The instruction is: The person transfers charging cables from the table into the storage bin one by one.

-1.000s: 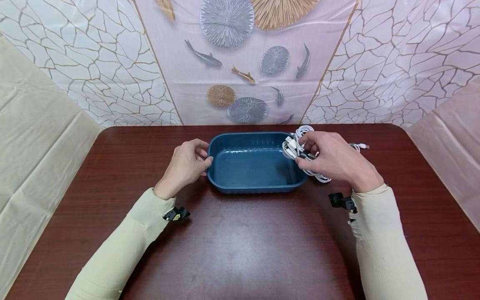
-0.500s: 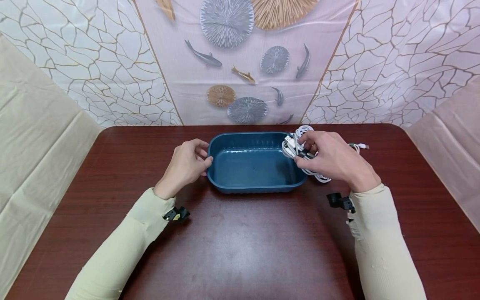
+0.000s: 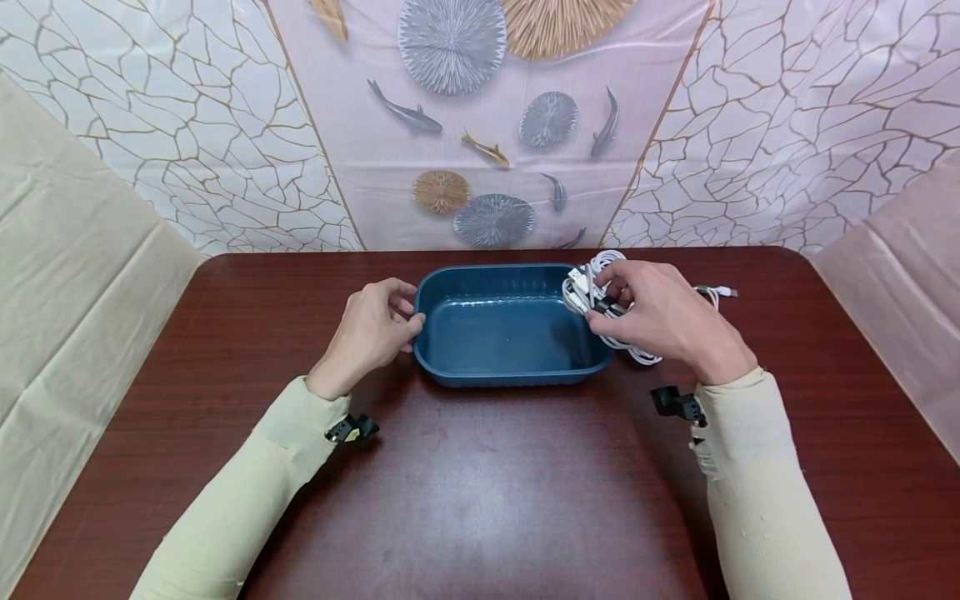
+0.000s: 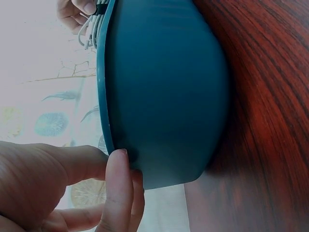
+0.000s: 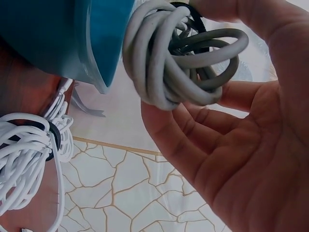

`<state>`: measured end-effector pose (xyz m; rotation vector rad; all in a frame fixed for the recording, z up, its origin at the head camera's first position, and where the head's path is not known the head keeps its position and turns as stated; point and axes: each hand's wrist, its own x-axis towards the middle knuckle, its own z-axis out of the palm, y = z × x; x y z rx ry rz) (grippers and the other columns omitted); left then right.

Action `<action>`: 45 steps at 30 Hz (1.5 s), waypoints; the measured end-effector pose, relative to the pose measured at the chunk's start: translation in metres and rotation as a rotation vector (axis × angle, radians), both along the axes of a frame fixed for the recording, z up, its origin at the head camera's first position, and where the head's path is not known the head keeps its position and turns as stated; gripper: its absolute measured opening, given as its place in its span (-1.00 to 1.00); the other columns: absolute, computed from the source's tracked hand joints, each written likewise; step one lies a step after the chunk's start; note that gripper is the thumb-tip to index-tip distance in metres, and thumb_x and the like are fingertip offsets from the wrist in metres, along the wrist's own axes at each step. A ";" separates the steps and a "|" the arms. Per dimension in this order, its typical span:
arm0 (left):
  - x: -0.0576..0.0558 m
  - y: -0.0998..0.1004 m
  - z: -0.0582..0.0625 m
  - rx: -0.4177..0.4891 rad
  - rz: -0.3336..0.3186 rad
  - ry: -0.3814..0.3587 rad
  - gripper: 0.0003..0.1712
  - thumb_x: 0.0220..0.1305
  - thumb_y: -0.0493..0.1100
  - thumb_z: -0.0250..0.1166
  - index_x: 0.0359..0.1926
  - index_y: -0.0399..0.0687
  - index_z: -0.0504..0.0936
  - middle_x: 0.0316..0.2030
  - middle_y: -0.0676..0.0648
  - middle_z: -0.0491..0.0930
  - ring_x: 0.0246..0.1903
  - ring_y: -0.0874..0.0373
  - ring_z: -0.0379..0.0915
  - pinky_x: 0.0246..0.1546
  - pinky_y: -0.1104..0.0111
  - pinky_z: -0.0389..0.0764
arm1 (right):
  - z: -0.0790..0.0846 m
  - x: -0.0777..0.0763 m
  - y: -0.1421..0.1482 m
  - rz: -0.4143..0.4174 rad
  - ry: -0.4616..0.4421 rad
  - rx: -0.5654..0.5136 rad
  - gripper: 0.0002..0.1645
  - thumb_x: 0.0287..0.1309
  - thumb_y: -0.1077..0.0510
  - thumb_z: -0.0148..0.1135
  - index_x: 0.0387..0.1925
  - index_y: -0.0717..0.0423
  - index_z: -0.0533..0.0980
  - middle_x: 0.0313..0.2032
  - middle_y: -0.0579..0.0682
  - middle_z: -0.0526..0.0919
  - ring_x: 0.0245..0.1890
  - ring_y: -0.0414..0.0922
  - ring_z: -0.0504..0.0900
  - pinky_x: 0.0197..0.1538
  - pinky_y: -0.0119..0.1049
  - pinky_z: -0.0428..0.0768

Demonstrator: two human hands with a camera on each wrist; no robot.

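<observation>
A dark blue plastic basin (image 3: 495, 337) sits on the table towards the back. My left hand (image 3: 371, 325) pinches its left rim between thumb and fingers; the left wrist view shows the thumb (image 4: 119, 186) on the basin's outer side. With my right hand (image 3: 663, 312) I hold a coiled USB cable (image 3: 583, 292), greyish white and bound by a black strap, up at the basin's right end. Its loops (image 5: 159, 63) fill the space between thumb and fingers in the right wrist view, beside the rim. In the head view, part of the coil is hidden behind the fingers.
More white cable coils (image 5: 24, 159) lie on the table just right of the basin, partly under my right hand. A cable end with a plug (image 3: 723, 292) pokes out further right. A patterned cloth (image 3: 480, 125) hangs behind the table's back edge (image 3: 300, 252).
My right hand and the cable have shifted very slightly left. The left hand keeps its grip on the rim, and the basin stays in place.
</observation>
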<state>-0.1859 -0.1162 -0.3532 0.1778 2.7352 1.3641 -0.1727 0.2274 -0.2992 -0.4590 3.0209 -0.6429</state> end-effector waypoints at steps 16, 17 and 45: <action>0.001 0.000 0.000 0.003 0.002 -0.005 -0.56 0.32 -0.29 0.32 0.20 -0.30 0.55 -0.17 -0.25 0.64 -0.35 0.06 0.70 -0.50 0.33 0.80 | -0.001 -0.001 -0.002 -0.019 0.008 -0.007 -0.50 0.15 -0.01 0.39 0.06 0.15 0.59 -0.14 0.17 0.72 -0.12 0.03 0.67 -0.02 0.05 0.67; 0.001 0.000 0.000 0.005 0.002 -0.005 -0.56 0.32 -0.29 0.32 0.20 -0.30 0.55 -0.17 -0.25 0.64 -0.34 0.06 0.70 -0.49 0.33 0.80 | -0.001 -0.001 -0.002 -0.021 0.011 -0.007 -0.51 0.14 -0.02 0.39 0.05 0.15 0.59 -0.14 0.16 0.73 -0.12 0.03 0.67 -0.02 0.04 0.67; 0.001 0.000 0.000 -0.005 -0.002 0.002 -0.57 0.32 -0.30 0.32 0.19 -0.30 0.56 -0.18 -0.25 0.64 -0.37 0.08 0.70 -0.50 0.34 0.79 | -0.008 -0.005 -0.010 -0.057 0.028 -0.021 -0.50 0.11 -0.04 0.38 0.00 0.18 0.60 -0.14 0.19 0.74 -0.12 0.05 0.69 -0.05 0.03 0.66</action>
